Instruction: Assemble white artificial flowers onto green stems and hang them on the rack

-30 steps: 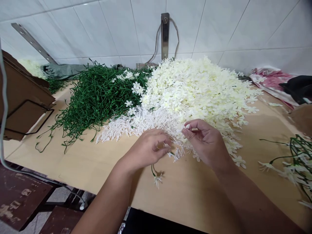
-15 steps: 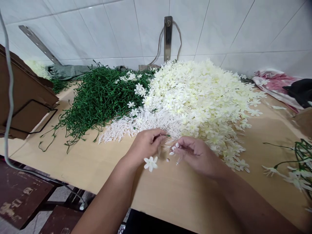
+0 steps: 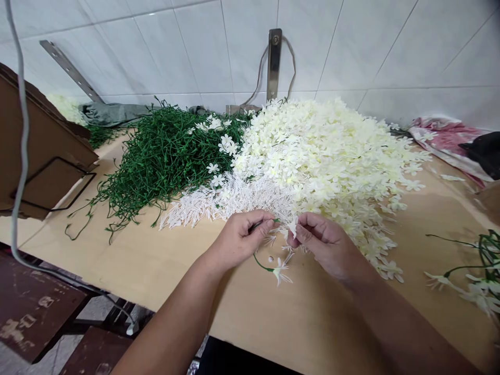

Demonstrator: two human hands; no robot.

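Observation:
My left hand (image 3: pixel 250 235) is closed on a green artificial stem, whose tip (image 3: pixel 276 220) sticks out past the fingertips toward the right. Below that hand hangs a white flower (image 3: pixel 279 272) on a curved green branch. Pinched in my right hand (image 3: pixel 324 240) is a white artificial flower (image 3: pixel 294 227), held close to the stem tip; whether the two touch I cannot tell. Just beyond both hands lies a heap of thin white stamens (image 3: pixel 234 197). A large pile of cream-white blossoms (image 3: pixel 332 151) is behind my right hand, and a tangle of green stems (image 3: pixel 167 156) lies to the left.
A brown cardboard box (image 3: pixel 39 151) with a black wire frame (image 3: pixel 84 174) stands at the left. Finished-looking flower sprays (image 3: pixel 482 281) lie on the wooden table (image 3: pixel 250 317) at the right. Pink-and-white cloth (image 3: pixel 445 138) is at the back right. A grey cable (image 3: pixel 23 135) hangs in front at left.
My right hand now holds a white flower up near the stem tip, where it earlier held small white pieces. The flower under my left hand has turned and swung to the right.

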